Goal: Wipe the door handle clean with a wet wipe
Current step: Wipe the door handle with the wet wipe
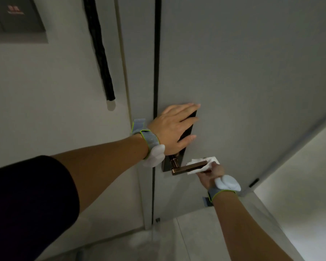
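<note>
A copper-coloured lever door handle [184, 168] sticks out from a dark lock plate [188, 129] on a grey door [252, 76]. My right hand [210, 175] grips the free end of the handle from below, with a white wet wipe [205, 162] folded around the lever under its fingers. My left hand [174, 129] lies flat with fingers spread on the upper part of the lock plate, holding nothing. Both wrists carry grey straps with white pods.
A black vertical strip [156, 72] marks the door's edge by the frame. A long dark object [100, 48] hangs on the wall at left, beside a grey wall panel [17, 21]. Pale floor tiles [196, 238] lie below, and a small black stop [254, 182] sits low at right.
</note>
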Demonstrator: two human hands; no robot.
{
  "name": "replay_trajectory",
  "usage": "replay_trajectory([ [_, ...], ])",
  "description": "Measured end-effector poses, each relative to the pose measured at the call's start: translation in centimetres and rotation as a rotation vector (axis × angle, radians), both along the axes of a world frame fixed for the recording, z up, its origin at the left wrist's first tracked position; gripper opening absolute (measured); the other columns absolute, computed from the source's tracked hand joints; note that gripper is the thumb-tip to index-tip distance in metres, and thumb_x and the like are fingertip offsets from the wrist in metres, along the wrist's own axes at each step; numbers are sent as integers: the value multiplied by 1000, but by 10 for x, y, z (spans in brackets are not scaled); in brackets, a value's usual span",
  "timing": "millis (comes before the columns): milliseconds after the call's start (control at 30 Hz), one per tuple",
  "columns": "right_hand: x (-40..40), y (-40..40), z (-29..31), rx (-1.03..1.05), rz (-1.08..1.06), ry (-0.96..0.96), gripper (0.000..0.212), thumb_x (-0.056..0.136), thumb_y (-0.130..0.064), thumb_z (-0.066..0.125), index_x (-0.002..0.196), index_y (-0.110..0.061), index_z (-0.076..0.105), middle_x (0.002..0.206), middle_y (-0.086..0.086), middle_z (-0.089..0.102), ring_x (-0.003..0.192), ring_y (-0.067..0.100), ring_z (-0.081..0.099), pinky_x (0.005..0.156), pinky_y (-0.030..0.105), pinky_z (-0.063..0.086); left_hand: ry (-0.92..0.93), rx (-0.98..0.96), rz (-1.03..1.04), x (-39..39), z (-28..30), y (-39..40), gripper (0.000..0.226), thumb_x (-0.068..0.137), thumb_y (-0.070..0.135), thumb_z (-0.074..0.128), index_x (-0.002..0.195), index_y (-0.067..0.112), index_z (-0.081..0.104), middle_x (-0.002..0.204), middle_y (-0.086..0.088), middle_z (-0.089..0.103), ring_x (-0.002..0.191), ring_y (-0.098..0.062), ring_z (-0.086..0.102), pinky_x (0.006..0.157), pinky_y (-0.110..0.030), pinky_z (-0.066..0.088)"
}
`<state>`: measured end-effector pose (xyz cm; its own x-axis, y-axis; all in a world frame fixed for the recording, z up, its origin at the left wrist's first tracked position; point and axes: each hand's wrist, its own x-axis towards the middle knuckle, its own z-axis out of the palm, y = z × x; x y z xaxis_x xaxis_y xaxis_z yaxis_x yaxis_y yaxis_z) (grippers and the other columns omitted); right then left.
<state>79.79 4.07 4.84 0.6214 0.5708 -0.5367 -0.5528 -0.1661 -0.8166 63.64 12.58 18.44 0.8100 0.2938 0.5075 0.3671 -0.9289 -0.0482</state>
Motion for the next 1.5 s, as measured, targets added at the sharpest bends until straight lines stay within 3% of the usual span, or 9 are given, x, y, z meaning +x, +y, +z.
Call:
replay_trajectory([
  [133,2,-1,0,-114,148,-634,35,99,-19,38,115,4,59,110,22,63,104,33,57,87,33,42,16,1,10,-1,-2,1,49,90,41,49,129,11,54,153,-10,34,142,-25,32,115,-43,29],
  [300,-8,-5,3,50,660,-1415,22,92,-8,51,108,-8,65,109,19,66,102,35,60,88,37,46,4,-17,17,1,-1,-1,47,90,39,51,129,11,54,153,-9,34,142,-25,32,115,-43,29],
  [500,-34,0,0,149,1221,-1828,27,86,-9,56,112,-8,65,113,13,68,116,32,55,98,42,45,3,-13,16,-1,0,-3,48,91,37,51,129,9,53,153,-10,35,142,-26,32,115,-43,28],
  [633,-36,4,-3,164,1211,-2171,27,83,-37,60,89,-13,70,91,6,70,102,29,62,98,38,48,-1,-19,18,-1,1,-4,48,91,37,52,129,8,54,153,-11,35,142,-26,32,115,-43,28],
  [767,-48,11,-4,100,1193,-2528,11,71,-32,71,65,-22,70,68,-4,67,78,21,65,88,38,54,9,-19,26,-1,0,-4,49,91,37,52,130,8,53,153,-11,34,142,-26,31,115,-43,28],
  [1000,-43,20,-3,247,1233,-2740,14,68,-12,68,57,-21,68,57,-2,62,64,23,62,81,41,55,34,-1,55,0,0,-4,49,91,39,51,131,11,52,155,-8,32,143,-24,29,115,-40,25],
  [1233,-24,16,-5,524,1145,-2512,24,80,-7,55,59,-17,60,64,-3,62,73,19,66,83,32,55,53,11,89,1,1,-6,49,89,38,54,131,12,52,154,-8,33,143,-23,30,115,-41,26],
  [1333,-21,18,0,473,1234,-2440,11,71,-15,74,64,-21,68,67,-6,69,78,16,70,77,27,57,67,29,102,3,0,-8,50,88,37,54,130,11,53,153,-11,34,141,-26,32,113,-43,29],
  [1500,-9,11,-1,374,1126,-2144,21,82,-28,62,99,-33,73,105,-14,73,94,-1,67,68,18,58,86,60,148,4,-3,-13,52,88,39,53,131,12,51,154,-11,33,141,-27,31,113,-45,30],
])
